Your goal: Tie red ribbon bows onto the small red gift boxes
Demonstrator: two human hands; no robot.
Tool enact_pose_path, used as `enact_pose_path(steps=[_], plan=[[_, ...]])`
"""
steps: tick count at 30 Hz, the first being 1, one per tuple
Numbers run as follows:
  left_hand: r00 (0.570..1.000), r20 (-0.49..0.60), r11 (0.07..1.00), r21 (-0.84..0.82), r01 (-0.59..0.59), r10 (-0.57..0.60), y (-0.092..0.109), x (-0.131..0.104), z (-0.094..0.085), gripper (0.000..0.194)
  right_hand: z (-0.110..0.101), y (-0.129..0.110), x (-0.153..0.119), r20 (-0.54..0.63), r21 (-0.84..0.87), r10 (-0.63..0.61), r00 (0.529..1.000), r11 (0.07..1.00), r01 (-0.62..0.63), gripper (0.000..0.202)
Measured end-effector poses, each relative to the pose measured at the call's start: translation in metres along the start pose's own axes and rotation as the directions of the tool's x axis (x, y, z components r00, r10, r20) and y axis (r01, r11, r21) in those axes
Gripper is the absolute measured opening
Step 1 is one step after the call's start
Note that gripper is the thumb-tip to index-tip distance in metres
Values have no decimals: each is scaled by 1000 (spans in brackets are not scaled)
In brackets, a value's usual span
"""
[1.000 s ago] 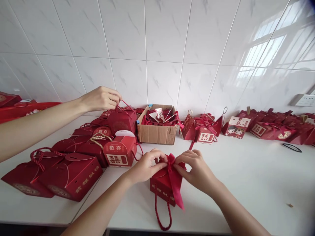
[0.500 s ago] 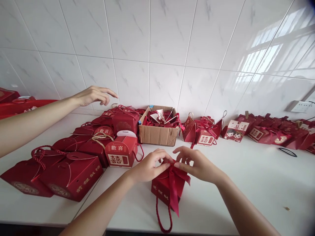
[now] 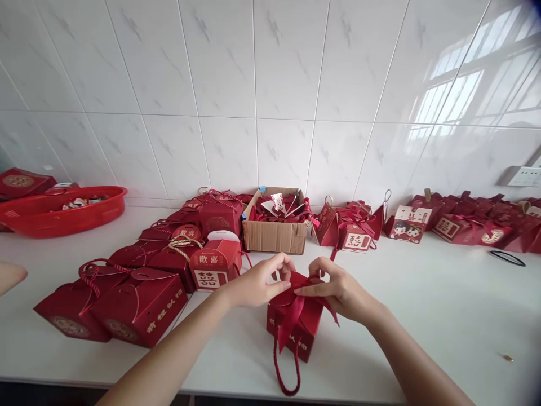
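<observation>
A small red gift box (image 3: 296,332) stands near the table's front edge, with gold characters on its side and a red rope handle (image 3: 287,383) hanging down in front. A red ribbon (image 3: 291,324) lies over its top, its ends trailing down. My left hand (image 3: 264,282) is at the top left of the box, fingers curled and pinching at the ribbon. From the right, my right hand (image 3: 342,287) pinches the ribbon at the top of the box, its forefinger stretched across.
Rows of red boxes (image 3: 164,304) stand at the left. Behind are a cardboard box (image 3: 274,235) of ribbons and more red boxes (image 3: 469,231). A red basin (image 3: 84,214) is at the far left, near another person's arm (image 3: 10,277). A black ring (image 3: 507,258) lies right.
The other person's hand has left its place over the boxes and mostly gone out at the left. My right fingers have shifted on the ribbon, and its hanging end has swung left.
</observation>
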State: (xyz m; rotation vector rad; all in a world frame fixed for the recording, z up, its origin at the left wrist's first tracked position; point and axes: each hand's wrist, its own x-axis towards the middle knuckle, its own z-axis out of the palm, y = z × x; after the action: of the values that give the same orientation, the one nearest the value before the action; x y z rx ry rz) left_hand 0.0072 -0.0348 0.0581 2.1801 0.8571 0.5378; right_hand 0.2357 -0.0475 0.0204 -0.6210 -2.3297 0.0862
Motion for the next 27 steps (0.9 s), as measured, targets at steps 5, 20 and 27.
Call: enact_pose_path(steps=[5,20,27], plan=[[999,35,997,79,-25,22,5,1,-2,16,5,3,-4,-44,27,-13,999,1000,14,32],[998,-64,989,145,-18,27,10,1,0,11,13,6,-9,-21,177,25,999,984,-21,47],[997,-56,998,-9,-62,61,7,5,2,7,16,6,-9,-30,174,28,999,984,-23,51]])
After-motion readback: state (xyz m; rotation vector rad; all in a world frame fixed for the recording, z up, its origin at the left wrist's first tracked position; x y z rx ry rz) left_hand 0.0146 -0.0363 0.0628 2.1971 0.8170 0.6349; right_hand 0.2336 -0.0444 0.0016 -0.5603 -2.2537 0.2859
